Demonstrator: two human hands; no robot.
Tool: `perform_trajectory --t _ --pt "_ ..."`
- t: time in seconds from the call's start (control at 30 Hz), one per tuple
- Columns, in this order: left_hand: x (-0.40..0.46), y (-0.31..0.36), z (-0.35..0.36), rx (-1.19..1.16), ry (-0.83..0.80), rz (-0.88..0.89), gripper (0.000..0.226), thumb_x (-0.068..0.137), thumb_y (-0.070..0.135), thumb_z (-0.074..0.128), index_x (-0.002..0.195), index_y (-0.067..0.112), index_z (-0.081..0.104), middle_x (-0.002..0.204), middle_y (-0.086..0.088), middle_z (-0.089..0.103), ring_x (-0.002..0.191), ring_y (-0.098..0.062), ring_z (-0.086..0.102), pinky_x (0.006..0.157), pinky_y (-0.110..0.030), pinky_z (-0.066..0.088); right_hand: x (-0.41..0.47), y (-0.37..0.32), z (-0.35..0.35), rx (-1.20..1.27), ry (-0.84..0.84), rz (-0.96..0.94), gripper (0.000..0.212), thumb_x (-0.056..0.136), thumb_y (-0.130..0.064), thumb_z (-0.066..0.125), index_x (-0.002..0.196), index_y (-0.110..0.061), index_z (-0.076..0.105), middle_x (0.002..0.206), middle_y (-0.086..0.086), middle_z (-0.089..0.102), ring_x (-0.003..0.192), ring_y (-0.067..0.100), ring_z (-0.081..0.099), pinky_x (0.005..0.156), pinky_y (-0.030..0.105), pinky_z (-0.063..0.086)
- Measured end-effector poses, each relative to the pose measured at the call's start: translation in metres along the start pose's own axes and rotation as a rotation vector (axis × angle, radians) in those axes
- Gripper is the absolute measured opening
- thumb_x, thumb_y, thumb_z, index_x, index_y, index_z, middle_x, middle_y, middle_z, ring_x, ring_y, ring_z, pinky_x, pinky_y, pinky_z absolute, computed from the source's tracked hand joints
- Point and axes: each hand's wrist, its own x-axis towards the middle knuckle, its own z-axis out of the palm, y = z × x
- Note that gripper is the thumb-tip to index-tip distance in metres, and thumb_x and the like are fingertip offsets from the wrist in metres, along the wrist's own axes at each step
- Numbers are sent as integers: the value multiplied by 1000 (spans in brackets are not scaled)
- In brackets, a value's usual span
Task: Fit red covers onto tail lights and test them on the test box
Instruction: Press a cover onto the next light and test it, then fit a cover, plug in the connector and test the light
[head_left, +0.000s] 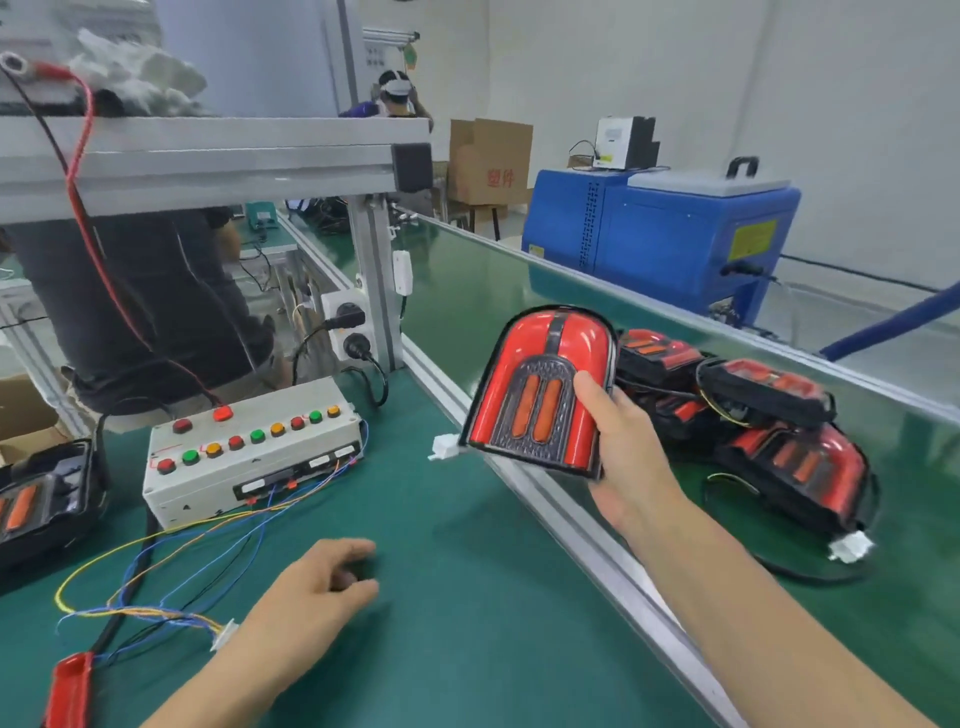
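Observation:
My right hand (628, 457) grips a tail light with a red cover (540, 384) by its lower right edge, holding it up over the aluminium rail; a white plug (444, 447) hangs at its lower left. My left hand (322, 587) hovers over the green mat with loosely curled fingers, holding nothing. The white test box (249, 462) with coloured buttons sits left of centre, its wires ending in a white connector (224, 635) near my left wrist. A loose red cover (70, 688) lies at the bottom left.
Several covered tail lights (769, 426) are piled on the conveyor belt (467, 291) to the right. A tail light without cover (41, 499) lies at the left edge. A person stands behind the frame post (374, 280). A blue machine (660, 228) stands beyond the belt.

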Motion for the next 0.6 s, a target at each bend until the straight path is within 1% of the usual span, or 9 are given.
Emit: perform_trajectory --t 0.1,0.23,0.3,0.37,0.4,0.47,0.5,0.57,0.6 --pt "1 1 -2 32 -48 54 29 84 12 68 99 35 59 97 5 60 91 0 54 68 -8 34 23 -25 -10 43 107 -80 19 97 -24 56 113 -16 60 101 4 74 85 17 74 63 31 60" --pt "4 1 -1 36 -115 143 32 81 -3 68 92 26 61 109 6 55 95 -14 54 71 -1 37 58 -58 -31 23 251 -130 22 96 -28 58 114 -15 58 100 4 72 77 15 73 56 29 57" --pt "6 -3 0 66 -138 146 27 79 -4 69 96 17 68 113 4 53 96 -17 54 72 1 37 77 -73 -42 -6 323 -129 26 95 -31 59 115 -13 56 99 7 72 77 18 73 60 33 58" --pt "7 -4 0 89 -142 136 27 77 -5 70 101 7 74 115 -1 54 96 -19 54 75 0 39 95 -86 -51 -75 396 -113 34 94 -34 59 118 -10 53 103 10 69 86 24 71 74 42 58" --pt "8 -3 -1 97 -149 126 23 76 -5 71 94 9 76 116 -2 54 96 -20 54 75 -2 40 104 -91 -55 -127 430 -103 37 94 -35 59 120 -9 52 108 13 68 92 28 69 82 47 57" --pt "8 -2 -1 140 -176 127 38 77 -2 71 106 23 70 120 -3 52 99 -19 54 74 -6 42 118 -100 -61 -236 473 -89 39 95 -34 56 121 -5 51 114 18 66 100 33 67 90 52 53" --pt "9 -3 0 135 -183 136 43 78 1 71 112 27 65 123 -2 51 101 -17 54 75 -8 42 124 -103 -63 -294 493 -83 38 95 -32 55 120 -4 52 115 20 66 102 34 66 90 51 53" --pt "8 -1 -2 114 -199 132 27 78 1 71 91 24 77 124 -1 50 105 -16 53 79 -15 40 133 -107 -69 -428 546 -66 40 94 -27 55 124 -2 50 116 20 65 102 32 66 89 43 55" --pt "7 -1 -3 125 -224 126 28 78 2 72 84 29 74 123 2 50 106 -14 53 81 -18 40 136 -109 -73 -489 564 -58 43 93 -24 54 129 -2 48 119 19 64 101 30 65 83 37 57"
